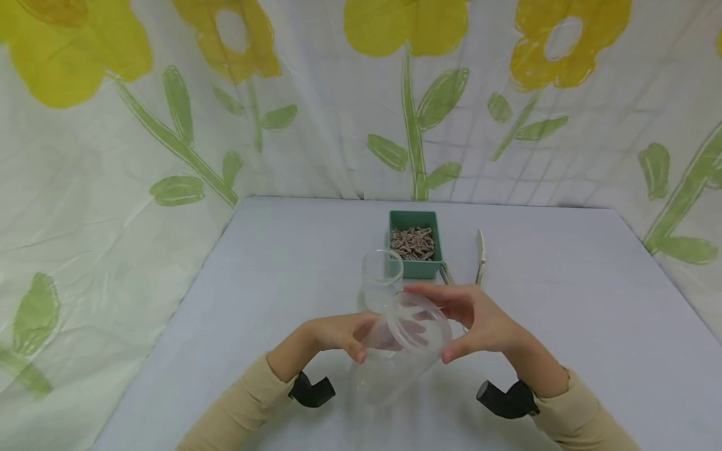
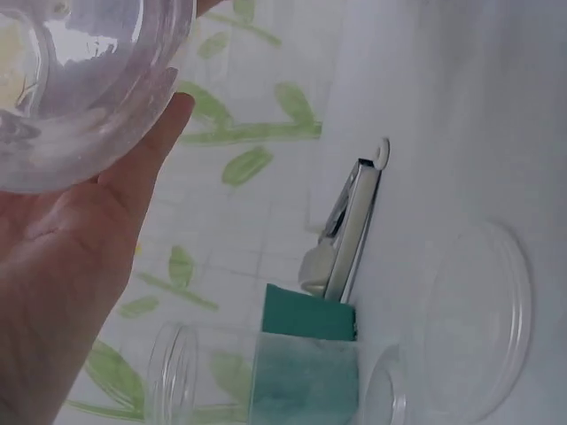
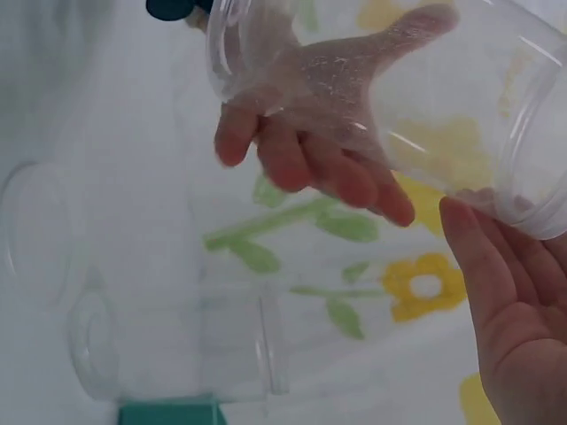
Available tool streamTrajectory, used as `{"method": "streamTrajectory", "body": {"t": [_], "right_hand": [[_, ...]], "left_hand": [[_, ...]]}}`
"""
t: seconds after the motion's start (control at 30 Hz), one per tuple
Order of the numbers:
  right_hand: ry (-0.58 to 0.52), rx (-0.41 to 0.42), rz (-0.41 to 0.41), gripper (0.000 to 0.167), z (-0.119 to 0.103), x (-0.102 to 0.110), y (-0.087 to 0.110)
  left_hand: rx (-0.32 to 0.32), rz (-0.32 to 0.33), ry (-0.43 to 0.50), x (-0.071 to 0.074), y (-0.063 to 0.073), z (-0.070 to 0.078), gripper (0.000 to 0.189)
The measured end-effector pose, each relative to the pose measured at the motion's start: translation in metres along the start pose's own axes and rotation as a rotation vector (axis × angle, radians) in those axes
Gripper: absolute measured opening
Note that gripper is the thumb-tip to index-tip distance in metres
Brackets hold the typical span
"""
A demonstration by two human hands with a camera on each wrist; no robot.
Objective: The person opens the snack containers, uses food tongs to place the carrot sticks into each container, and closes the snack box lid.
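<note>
A clear plastic jar (image 1: 389,376) is tilted above the table between my two hands. My left hand (image 1: 338,332) holds its side, thumb nearest me; through the clear wall in the right wrist view its fingers (image 3: 323,173) show around the body. At the round upper end, my right hand (image 1: 479,316) grips the jar with thumb and fingers on opposite sides. A second clear jar (image 1: 378,291) stands upright just beyond. Low on the table in the left wrist view lies a clear round lid (image 2: 523,310). I see no contents in the tilted jar.
Behind the standing jar sits a green box (image 1: 420,269) with brown, pellet-like pieces (image 1: 414,243). To its right lies a metal utensil (image 1: 481,257) resembling tongs, partly hidden by my right hand. A flower-painted curtain (image 1: 316,125) hangs behind the white table (image 1: 282,263).
</note>
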State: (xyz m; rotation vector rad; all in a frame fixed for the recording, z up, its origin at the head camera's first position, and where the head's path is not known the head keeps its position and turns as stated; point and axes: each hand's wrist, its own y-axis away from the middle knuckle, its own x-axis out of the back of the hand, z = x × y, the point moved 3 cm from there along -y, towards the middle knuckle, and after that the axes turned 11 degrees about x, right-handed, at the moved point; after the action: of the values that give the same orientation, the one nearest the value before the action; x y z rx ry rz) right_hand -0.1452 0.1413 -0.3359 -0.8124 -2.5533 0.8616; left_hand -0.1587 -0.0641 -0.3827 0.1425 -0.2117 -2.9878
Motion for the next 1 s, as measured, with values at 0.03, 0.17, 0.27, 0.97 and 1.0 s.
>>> {"method": "streamTrajectory", "body": {"t": [0.03, 0.17, 0.27, 0.97, 1.0], "right_hand": [[-0.018, 0.008, -0.003, 0.07, 0.001, 0.0, 0.001], [-0.095, 0.028, -0.032, 0.071, 0.004, 0.0, 0.003], [-0.129, -0.004, -0.052, 0.073, 0.006, 0.001, 0.005], [0.288, -0.669, 0.336, 0.075, 0.027, 0.004, 0.004], [0.287, -0.674, 0.335, 0.076, 0.028, 0.004, 0.004]], "left_hand": [[-0.017, -0.009, 0.033, -0.002, -0.001, -0.001, 0.126], [-0.056, 0.01, 0.12, -0.005, -0.001, -0.002, 0.118], [-0.055, 0.115, 0.097, -0.002, 0.005, -0.001, 0.107], [-0.047, 1.462, -1.289, -0.033, 0.005, 0.007, 0.091], [-0.049, 1.472, -1.302, -0.033, 0.005, 0.006, 0.091]]}}
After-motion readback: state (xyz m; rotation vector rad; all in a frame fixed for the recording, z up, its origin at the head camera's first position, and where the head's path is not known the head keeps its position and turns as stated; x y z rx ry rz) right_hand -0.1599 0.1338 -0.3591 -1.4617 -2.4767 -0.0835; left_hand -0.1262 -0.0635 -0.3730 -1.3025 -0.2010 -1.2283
